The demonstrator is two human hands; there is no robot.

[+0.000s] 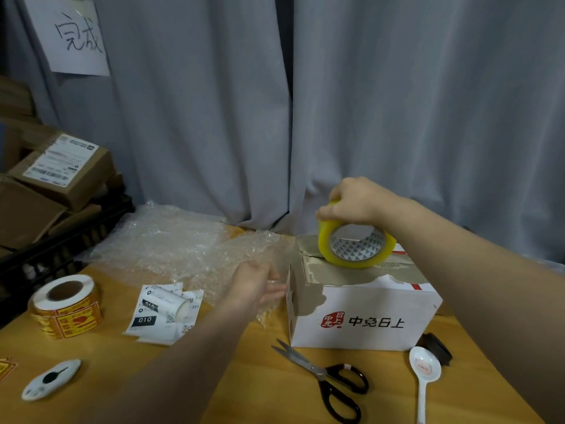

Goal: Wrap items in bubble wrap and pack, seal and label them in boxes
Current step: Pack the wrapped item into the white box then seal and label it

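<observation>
Firstly, curtain (428, 117): grey, hanging in folds behind everything.
Table (101, 350): wooden, bearing all that follows.
Bubble wrap (171, 240): a clear crumpled sheet spread at the back left, its edge reaching the box's left side.
Brown cartons (61, 172): stacked at the far left, the top one labelled.
Box (360, 301): white with red and black print, flaps closed, standing right of centre, with patches of torn brown cardboard along its top and left corner.
Right hand (357, 198): above the box, fingers curled over the top of the tape roll and gripping it.
Left hand (253, 286): fingers straight and spread, holding nothing, just beside the box's left wall and over the wrap; contact cannot be told through the blur.
Tape roll (324, 243): yellow, on edge directly under the right hand, its lower rim resting on the box top at the flap seam.
Sticker roll (65, 304): yellow and red, lying flat at the left.
Labels (162, 313): white printed slips, curled, between the sticker roll and the left hand.
Scissors (321, 373): black-handled, blades open, in front of the box.
Spoon (425, 368): white, near the box's front right corner.
</observation>
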